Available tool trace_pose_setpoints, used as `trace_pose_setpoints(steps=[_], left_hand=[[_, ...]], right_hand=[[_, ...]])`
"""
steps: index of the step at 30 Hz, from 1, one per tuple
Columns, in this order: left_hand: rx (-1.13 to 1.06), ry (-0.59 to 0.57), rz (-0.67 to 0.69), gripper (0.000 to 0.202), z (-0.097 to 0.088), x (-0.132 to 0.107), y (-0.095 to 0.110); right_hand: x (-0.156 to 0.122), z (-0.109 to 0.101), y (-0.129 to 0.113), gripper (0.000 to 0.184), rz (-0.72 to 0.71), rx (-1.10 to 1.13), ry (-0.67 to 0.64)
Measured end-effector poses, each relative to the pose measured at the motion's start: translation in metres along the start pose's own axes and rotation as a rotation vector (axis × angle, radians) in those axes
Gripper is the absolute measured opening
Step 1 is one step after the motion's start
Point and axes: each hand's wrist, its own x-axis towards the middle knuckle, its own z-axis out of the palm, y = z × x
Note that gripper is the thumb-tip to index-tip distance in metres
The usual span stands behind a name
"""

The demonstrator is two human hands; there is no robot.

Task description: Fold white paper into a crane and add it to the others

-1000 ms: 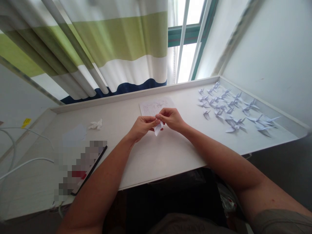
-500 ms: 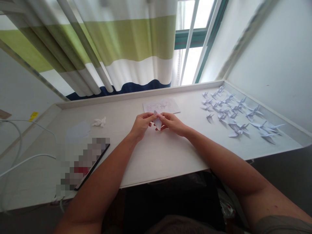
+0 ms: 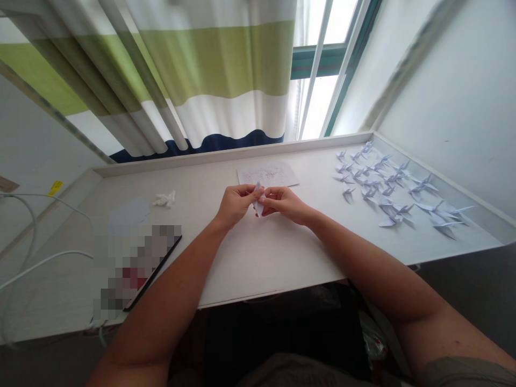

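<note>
A small folded piece of pale paper (image 3: 258, 201) is pinched between both my hands above the white table (image 3: 266, 258). My left hand (image 3: 234, 203) grips it from the left with thumb and fingers closed. My right hand (image 3: 284, 202) grips it from the right, fingers curled round it. Most of the paper is hidden by my fingers. Just behind my hands a printed sheet (image 3: 266, 174) lies flat on the table.
Several finished pale paper cranes (image 3: 387, 183) stand in rows at the right of the table. A crumpled white scrap (image 3: 164, 199) and a pale sheet (image 3: 128, 211) lie at the left, by a dark-edged tablet (image 3: 151, 271). White cables (image 3: 36, 263) run at far left. Striped curtain behind.
The folded paper has been turned from hanging below my fingers to standing upright between them. Both hands have lowered slightly toward the table and kept their grip.
</note>
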Motion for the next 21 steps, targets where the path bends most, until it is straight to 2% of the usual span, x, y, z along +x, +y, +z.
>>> trace_pose_setpoints(steps=[7, 11, 14, 17, 21], left_hand=[[-0.169, 0.138, -0.01, 0.046, 0.0075, 0.0018, -0.0042], [-0.211, 0.269, 0.072, 0.044, 0.0095, 0.0039, -0.0039], [-0.223, 0.324, 0.113, 0.039, 0.0068, 0.0049, -0.0034], [-0.19, 0.322, 0.084, 0.037, 0.0046, 0.0031, -0.0027], [-0.144, 0.279, 0.008, 0.038, 0.0055, -0.002, -0.0005]], right_hand=[[-0.0035, 0.006, -0.0055, 0.056, 0.044, 0.091, -0.088], [-0.0042, 0.0068, -0.0061, 0.049, 0.042, 0.066, -0.121], [-0.0026, 0.0043, -0.0064, 0.041, -0.013, 0.059, -0.032], [-0.0005, 0.0005, -0.0061, 0.039, -0.099, -0.024, 0.107], [-0.0009, -0.0025, -0.0041, 0.041, -0.36, -0.379, 0.304]])
